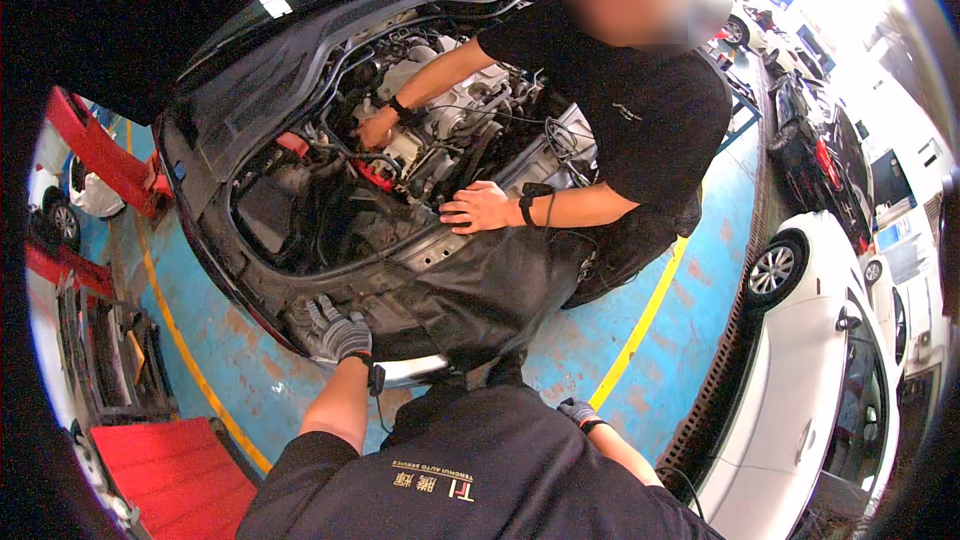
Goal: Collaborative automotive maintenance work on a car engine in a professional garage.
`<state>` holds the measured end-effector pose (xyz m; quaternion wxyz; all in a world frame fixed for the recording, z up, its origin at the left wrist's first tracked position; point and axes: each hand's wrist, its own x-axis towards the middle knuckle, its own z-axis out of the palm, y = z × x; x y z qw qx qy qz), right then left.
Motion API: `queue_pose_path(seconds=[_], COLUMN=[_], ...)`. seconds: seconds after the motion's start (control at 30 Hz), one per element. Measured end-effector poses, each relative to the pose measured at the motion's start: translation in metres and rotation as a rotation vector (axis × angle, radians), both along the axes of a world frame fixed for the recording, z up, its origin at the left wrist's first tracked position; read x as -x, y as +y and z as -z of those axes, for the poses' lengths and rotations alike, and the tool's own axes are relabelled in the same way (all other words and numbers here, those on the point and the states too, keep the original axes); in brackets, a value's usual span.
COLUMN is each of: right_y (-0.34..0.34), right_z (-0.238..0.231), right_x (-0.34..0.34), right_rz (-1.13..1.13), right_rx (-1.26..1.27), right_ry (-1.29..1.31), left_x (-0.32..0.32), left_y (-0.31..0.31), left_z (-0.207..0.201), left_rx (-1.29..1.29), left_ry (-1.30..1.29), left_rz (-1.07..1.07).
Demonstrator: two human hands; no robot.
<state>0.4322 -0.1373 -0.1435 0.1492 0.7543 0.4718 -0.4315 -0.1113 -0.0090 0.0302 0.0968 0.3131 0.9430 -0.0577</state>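
My left hand (338,330), in a grey striped work glove, lies with its fingers spread on the dark covered front edge of the car (270,290). Nothing is held in it. My right hand (577,411), also gloved, hangs low beside my body over the blue floor; its fingers are too small and partly hidden to read. Ahead is the open engine bay (440,90) with its hoses and pale metal covers. A co-worker in black reaches in with one hand (376,128) near a red part (374,176); the other hand (476,208) rests on the front crossmember.
A black protective cover (490,290) drapes over the car's front. Red lift posts (105,140) and a red cabinet (165,470) stand at the left. A white car (800,390) is parked at the right, beyond a yellow floor line (640,330) and a drain grate (715,390).
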Motion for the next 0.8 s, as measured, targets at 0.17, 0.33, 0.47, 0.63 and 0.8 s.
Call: queue_pose_path(seconds=[0.17,0.33,0.47,0.63,0.8], right_y=[-0.002,-0.005,-0.007,-0.009,-0.007], right_z=[0.007,0.019,0.027,0.027,0.019], right_x=[-0.008,-0.014,-0.02,-0.023,-0.016], right_rz=[-0.072,-0.02,0.011,0.023,-0.005], right_rx=[-0.034,-0.031,-0.01,-0.03,-0.036], right_ry=[0.1,0.098,0.155,0.128,0.111], left_x=[0.008,0.003,0.003,0.003,0.01], left_y=[0.0,0.002,0.004,0.004,0.001], left_z=[0.025,0.008,-0.003,0.003,0.028], left_rx=[-0.029,-0.007,0.01,0.02,-0.066], left_ry=[0.011,-0.042,-0.067,-0.048,0.0], left_rz=[0.021,-0.011,-0.031,-0.019,0.01])
